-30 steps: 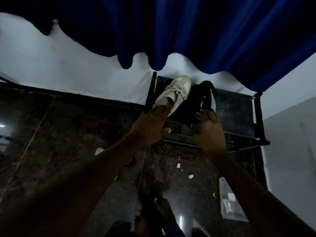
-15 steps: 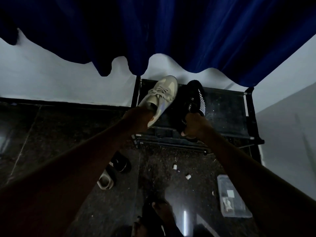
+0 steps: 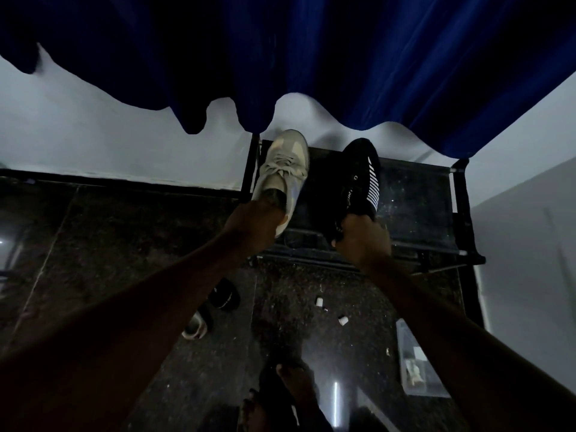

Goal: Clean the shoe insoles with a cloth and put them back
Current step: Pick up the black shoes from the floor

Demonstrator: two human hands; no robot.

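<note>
Dark polished floor (image 3: 124, 232) is seen across the lower frame, bounded by a white wall (image 3: 93, 135) and a blue curtain (image 3: 343, 57) hung along the top. At upper centre a black shoe rack (image 3: 416, 201) is set against the wall. A beige sneaker (image 3: 283, 169) is gripped at its heel by the left hand (image 3: 252, 226), with fingers curled round the collar. A black sneaker (image 3: 361, 179) with white stripes is held likewise by the right hand (image 3: 363, 241). Both shoes are pointed toe-first at the wall, over the rack's top shelf; whether they rest on it cannot be told, and their insides are hidden. At lower right a clear plastic box (image 3: 405, 341) is laid on the floor, with small pale items (image 3: 414, 367) kept inside.
</note>
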